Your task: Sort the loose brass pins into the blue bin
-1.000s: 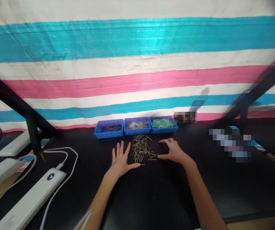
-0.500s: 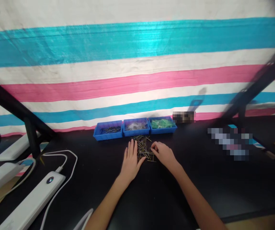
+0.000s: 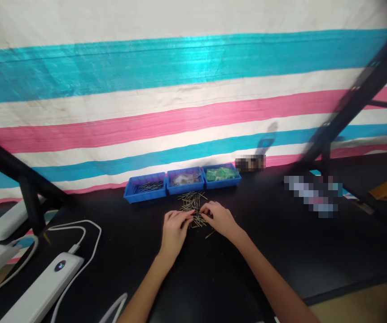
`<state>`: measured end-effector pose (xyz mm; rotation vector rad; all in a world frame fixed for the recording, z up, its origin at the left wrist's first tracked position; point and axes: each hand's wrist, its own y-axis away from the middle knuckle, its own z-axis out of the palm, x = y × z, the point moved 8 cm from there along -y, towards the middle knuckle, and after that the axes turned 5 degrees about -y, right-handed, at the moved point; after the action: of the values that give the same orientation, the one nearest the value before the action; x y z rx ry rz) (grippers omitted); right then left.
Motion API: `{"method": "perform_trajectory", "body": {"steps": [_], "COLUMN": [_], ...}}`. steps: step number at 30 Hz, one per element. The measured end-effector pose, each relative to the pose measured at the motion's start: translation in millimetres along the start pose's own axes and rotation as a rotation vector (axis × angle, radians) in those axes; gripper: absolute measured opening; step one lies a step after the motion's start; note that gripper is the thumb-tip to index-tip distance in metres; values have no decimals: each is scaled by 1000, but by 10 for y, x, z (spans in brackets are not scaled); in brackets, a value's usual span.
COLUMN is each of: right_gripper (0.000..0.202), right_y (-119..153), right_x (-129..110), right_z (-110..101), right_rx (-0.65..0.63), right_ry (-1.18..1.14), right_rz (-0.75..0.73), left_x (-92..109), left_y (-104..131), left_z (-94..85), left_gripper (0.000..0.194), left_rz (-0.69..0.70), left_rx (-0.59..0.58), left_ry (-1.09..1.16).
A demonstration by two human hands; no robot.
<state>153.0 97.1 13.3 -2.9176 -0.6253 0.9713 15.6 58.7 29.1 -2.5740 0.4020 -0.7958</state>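
Observation:
A loose pile of thin metal rods (image 3: 191, 202), like long screws or drill bits, lies on the black table. At the pile's left side my left hand (image 3: 174, 229) is closed, thumb and fingertips pressed together over the rods. My right hand (image 3: 221, 219) pinches at the right side of the pile, its fingertips close to those of the left. What sits between the fingertips of either hand is too small to make out. One stray rod (image 3: 210, 234) lies just below the pile.
Behind the pile stand three blue trays in a row: one with dark rods (image 3: 150, 186), one with clear bags (image 3: 185, 179), one with green packets (image 3: 221, 173). A white power bank (image 3: 45, 287) with a cable lies left. Black frame legs (image 3: 32, 202) rise at both sides.
My left hand has gone from lying flat with fingers stretched to a pinch at the pile. My right hand has moved inward over the rods. The view has shifted slightly.

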Motion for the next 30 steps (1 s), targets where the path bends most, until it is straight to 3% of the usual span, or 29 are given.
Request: {"method": "perform_trajectory", "body": {"steps": [4,10,17,22,30], "right_gripper": [7,8,10,21,25], "right_y": [4,-4,-24,-20,-21], "right_x": [-17,-44,-63,-80,16], "right_z": [1,2,-50,-188,-383], "right_rx": [-10,-9,27,129,250], "right_ry": [-1,-13,-47,-98,-91], "right_rz": [-15,-54,-46,-5,35], "left_x": [2,279,573,750,950], "left_y": [-1,32,134,206,397], "left_z": [-27,4,109,165,297], "left_gripper": [20,16,21,22,42], "left_rz": [-10,115,322,365,428], "left_rx": [22,-45,-204,-353,-581], "left_ry": [24,3,6,28,29]}}
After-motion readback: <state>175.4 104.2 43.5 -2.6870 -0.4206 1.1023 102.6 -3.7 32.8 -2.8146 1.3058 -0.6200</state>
